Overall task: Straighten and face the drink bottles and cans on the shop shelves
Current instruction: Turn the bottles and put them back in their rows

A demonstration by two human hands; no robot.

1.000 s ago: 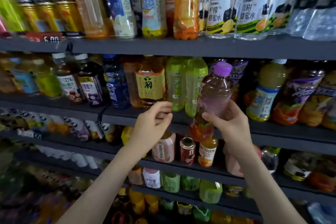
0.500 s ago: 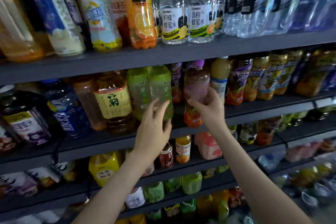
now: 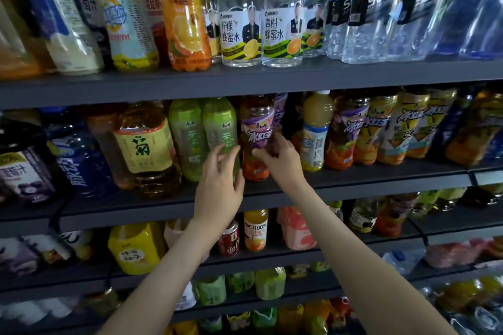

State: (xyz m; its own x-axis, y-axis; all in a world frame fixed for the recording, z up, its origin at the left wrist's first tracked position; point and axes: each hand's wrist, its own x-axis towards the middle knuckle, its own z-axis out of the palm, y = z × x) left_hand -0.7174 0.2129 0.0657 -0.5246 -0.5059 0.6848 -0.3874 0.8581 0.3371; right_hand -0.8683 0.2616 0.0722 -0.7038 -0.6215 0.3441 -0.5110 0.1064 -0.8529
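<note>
a view of shop shelves packed with drinks, with a person's two bare arms reaching up from the bottom of the frame to the middle shelf [image 3: 353,182]. in the centre of the frame the right hand [image 3: 281,162] grips a purple-labelled bottle [image 3: 257,130], thumb on its left side and fingers curled round its right, low on the label. the bottle stands upright on the middle shelf, label facing out, near the front edge. just left of it stands a green tea bottle [image 3: 220,128]. the left hand [image 3: 217,190] is raised in front of that bottle, its fingers [image 3: 227,151] straight and slightly spread, tips over the lower label; whether they press on it cannot be told. the two hands are close together, nearly touching.

further left stand a second green bottle [image 3: 187,139] and an amber tea bottle [image 3: 144,144] with a yellow label. right of the purple-labelled bottle are a pale juice bottle [image 3: 317,130] with a white cap and a row of iced tea bottles [image 3: 386,128].

across the upper part of the frame, the top shelf [image 3: 245,81] carries an orange juice bottle [image 3: 187,24], clear honey water bottles [image 3: 241,35] and, at upper right, soda water bottles [image 3: 364,22]. below the hands, the lower shelf [image 3: 261,257] holds a red can [image 3: 230,239], a small orange bottle [image 3: 255,231] and a yellow bottle [image 3: 136,247]. the edges of the frame are blurred.
</note>
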